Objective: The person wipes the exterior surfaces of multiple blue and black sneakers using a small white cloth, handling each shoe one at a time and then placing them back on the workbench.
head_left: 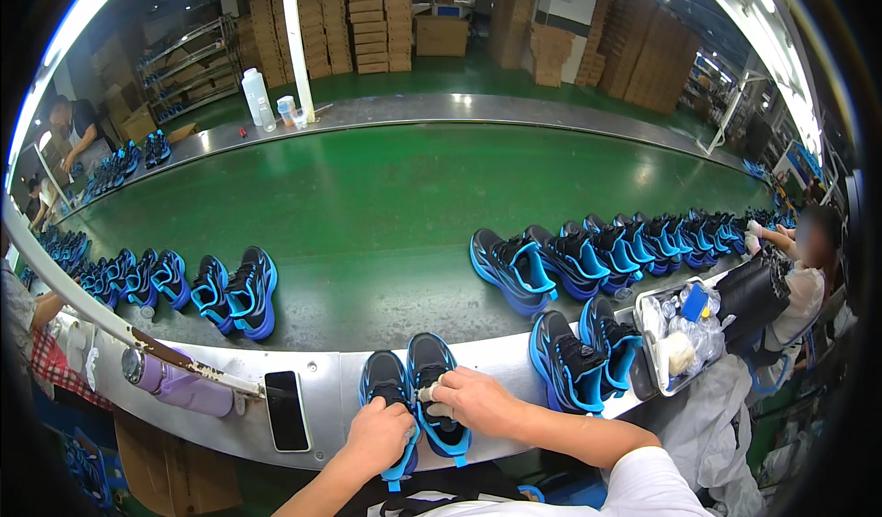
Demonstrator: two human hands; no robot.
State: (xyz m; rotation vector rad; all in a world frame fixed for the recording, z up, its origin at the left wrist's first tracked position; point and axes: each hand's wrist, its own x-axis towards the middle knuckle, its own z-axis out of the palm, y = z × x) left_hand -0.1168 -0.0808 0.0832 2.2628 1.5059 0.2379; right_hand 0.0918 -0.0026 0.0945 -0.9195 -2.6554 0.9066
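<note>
Two black sneakers with bright blue trim stand side by side on the metal ledge before me, toes pointing away. My left hand [379, 436] is closed on the lace and collar area of the left sneaker [381, 370]. Pale coverings wrap some fingertips of my right hand [473, 402], which is pinched at the laces of the right sneaker [429, 354]. The fingers hide exactly which part they grip. Another pair of matching sneakers [574, 365] sits on the ledge to the right.
A green conveyor belt [367, 186] runs beyond the ledge, with rows of sneakers [253, 292] at left and right. A phone [288, 411] and a purple bottle [184, 384] lie left. A white tray [650, 338] of plastic bags stands right. Co-workers [808, 260] sit on both sides.
</note>
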